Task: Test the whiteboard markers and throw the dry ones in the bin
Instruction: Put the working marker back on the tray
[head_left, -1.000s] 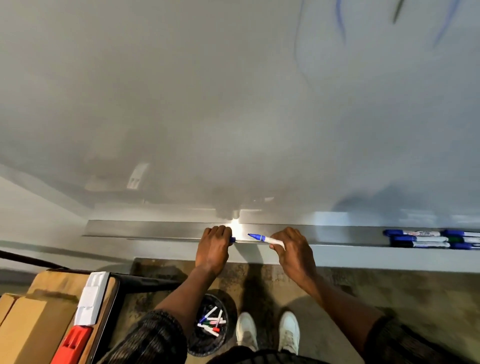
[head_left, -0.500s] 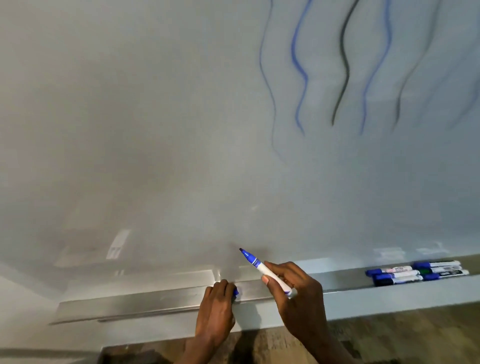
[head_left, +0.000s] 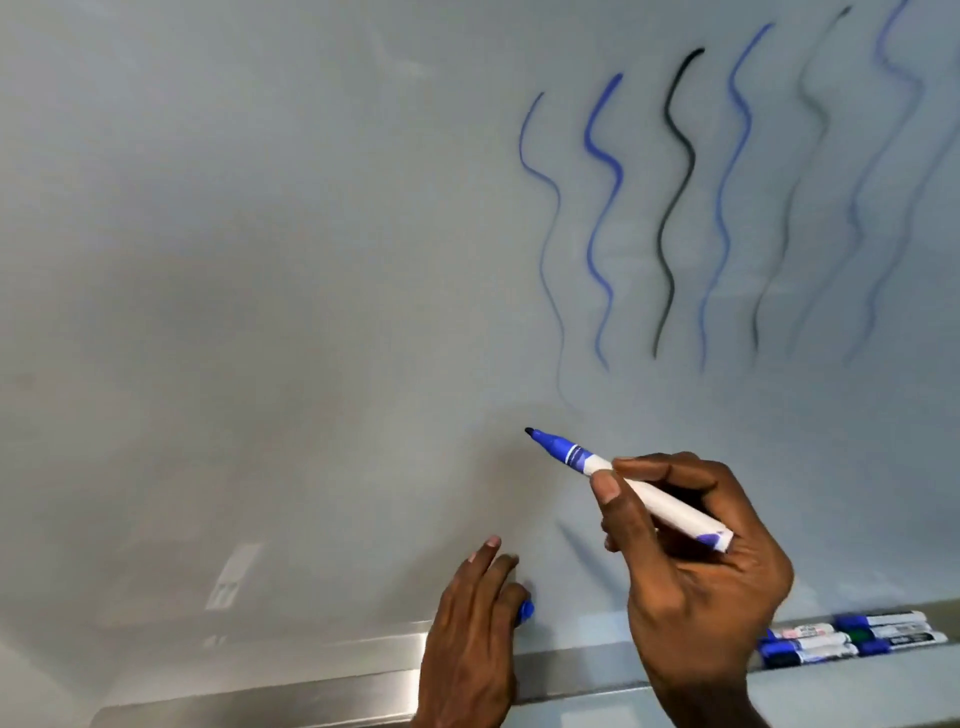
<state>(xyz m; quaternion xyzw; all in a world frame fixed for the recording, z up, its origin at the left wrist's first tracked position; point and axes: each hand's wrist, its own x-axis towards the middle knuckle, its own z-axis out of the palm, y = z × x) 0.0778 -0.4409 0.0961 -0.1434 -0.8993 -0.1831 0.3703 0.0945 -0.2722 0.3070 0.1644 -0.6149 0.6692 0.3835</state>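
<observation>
Head view, from left to right: the metal tray runs along the foot of the whiteboard, and the left hand now lies above it against the board with its fingers closed round a blue cap, of which only the end shows. A second ago that hand sat down on the tray's lip; it has since crept up onto the board. Next comes the uncapped blue marker, the thing under test. It is tilted with its nib pointing up and left, very near the board, though whether it touches I cannot tell. The right hand grips its white barrel in a writing hold, thumb and fingers wrapped round it. A second ago this marker lay low along the tray's edge, and half a second ago its nib had only just cleared the tray. Now it is raised to just below the leftmost and faintest of the wavy test strokes, which stand in blue and black across the upper right. That suggests the cap is off and a fresh stroke is about to be drawn, so the verdict on this marker is still open. At far right a cluster of capped markers lies in the tray. The camera has tilted upward, and the bin seen by the feet a second ago is out of sight.
</observation>
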